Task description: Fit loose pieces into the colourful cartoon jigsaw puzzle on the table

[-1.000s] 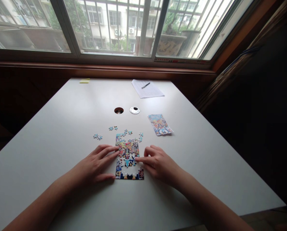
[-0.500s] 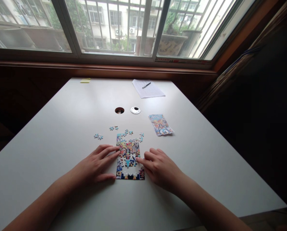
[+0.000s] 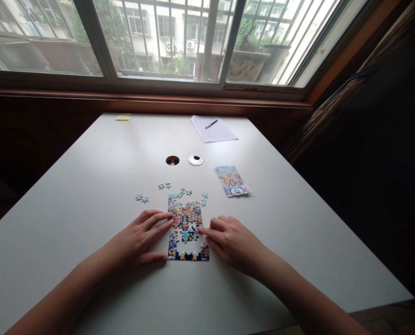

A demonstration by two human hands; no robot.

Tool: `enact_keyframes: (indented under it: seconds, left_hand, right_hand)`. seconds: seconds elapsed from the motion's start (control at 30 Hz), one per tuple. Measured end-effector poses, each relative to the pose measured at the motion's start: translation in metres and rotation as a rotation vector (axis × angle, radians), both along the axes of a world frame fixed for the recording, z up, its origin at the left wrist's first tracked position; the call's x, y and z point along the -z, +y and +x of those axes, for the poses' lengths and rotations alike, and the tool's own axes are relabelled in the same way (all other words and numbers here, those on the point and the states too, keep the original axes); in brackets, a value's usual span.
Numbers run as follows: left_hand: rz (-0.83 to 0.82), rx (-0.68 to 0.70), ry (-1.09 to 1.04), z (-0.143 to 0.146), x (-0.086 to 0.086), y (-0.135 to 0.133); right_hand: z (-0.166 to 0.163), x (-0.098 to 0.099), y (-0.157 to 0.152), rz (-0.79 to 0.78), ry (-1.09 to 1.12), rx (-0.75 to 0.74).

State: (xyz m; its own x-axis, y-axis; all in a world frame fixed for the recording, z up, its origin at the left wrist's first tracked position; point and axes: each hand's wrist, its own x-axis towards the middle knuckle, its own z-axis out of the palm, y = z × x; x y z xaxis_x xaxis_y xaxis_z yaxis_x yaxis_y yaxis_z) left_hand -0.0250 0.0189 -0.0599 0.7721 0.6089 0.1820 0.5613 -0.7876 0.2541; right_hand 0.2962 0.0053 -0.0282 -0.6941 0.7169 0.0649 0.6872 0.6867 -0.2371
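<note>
A partly assembled jigsaw puzzle (image 3: 188,211) lies on the white table, with bare gaps in its lower middle and near its top. My left hand (image 3: 142,235) rests flat at its left side, fingers spread, the fingertips on the puzzle's left edge. At the right edge is my right hand (image 3: 228,239), fingers bunched and curled, with the foremost fingertip on a puzzle piece (image 3: 194,230). That fingertip partly covers the piece. Loose puzzle pieces lie above the puzzle: some at the left (image 3: 142,198), a pair (image 3: 164,185) farther up, and others (image 3: 204,198) at the right.
A colourful picture sheet (image 3: 232,181) lies to the right. Farther back are a round cable hole (image 3: 173,160), its metal cover (image 3: 195,160), paper sheets (image 3: 219,132) with a pen (image 3: 211,123) on top, and yellow sticky notes (image 3: 123,117). A barred window stands behind the table.
My right hand has shifted very slightly to the right, its fingertip still at the puzzle's right side. The left hand stays in place.
</note>
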Motion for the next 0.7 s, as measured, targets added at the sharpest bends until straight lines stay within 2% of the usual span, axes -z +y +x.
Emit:
enact_keyframes:
  seconds: [0.37, 0.7]
  left_hand:
    - [-0.002, 0.006, -0.037, 0.0009, -0.0001, 0.0006]
    - [-0.002, 0.008, -0.025, 0.0004, 0.0008, 0.0009]
  right_hand:
    - [0.0016, 0.0023, -0.0039, 0.103, -0.058, -0.031]
    - [0.0023, 0.0045, -0.0078, 0.106, -0.083, -0.02]
